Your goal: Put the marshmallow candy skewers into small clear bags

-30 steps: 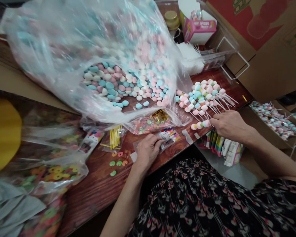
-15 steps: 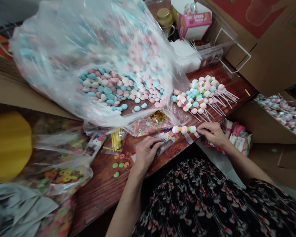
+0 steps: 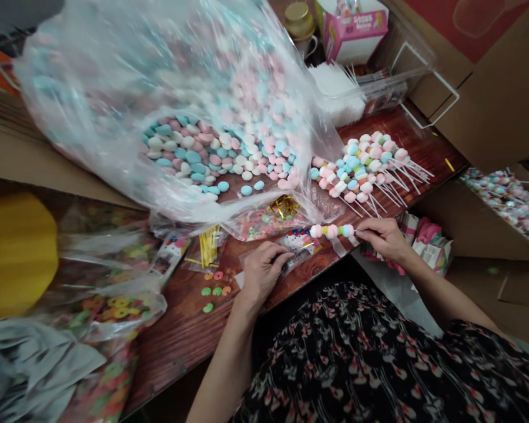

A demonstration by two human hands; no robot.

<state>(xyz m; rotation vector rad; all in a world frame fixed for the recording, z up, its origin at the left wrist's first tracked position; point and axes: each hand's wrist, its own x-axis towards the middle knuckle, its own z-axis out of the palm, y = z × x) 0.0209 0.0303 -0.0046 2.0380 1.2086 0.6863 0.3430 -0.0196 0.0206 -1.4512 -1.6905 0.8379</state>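
My right hand (image 3: 384, 237) pinches the white stick of a marshmallow skewer (image 3: 332, 231). The skewer lies level, its pink, white and blue marshmallows and yellow-green pieces pointing left over the table edge. My left hand (image 3: 264, 269) has its thumb and fingers together at the end of a clear printed plastic bag (image 3: 303, 251) lying flat on the table. The skewer's tip is just above the bag's far end, apart from the left hand. Beyond both hands, a large clear sack (image 3: 92, 111) lies open, full of pastel marshmallows (image 3: 198, 167).
Finished-looking skewers (image 3: 370, 161) are piled at the right of the table. Loose gummy rings (image 3: 216, 291) and yellow twist ties (image 3: 208, 249) lie left of my left hand. A cardboard box (image 3: 449, 217) holding wrapped skewers stands at right. Bagged gummies (image 3: 114, 308) are at left.
Both hands keep their holds on the skewer and the plastic bag. The camera view has shifted slightly, so the things at right appear a little further right.
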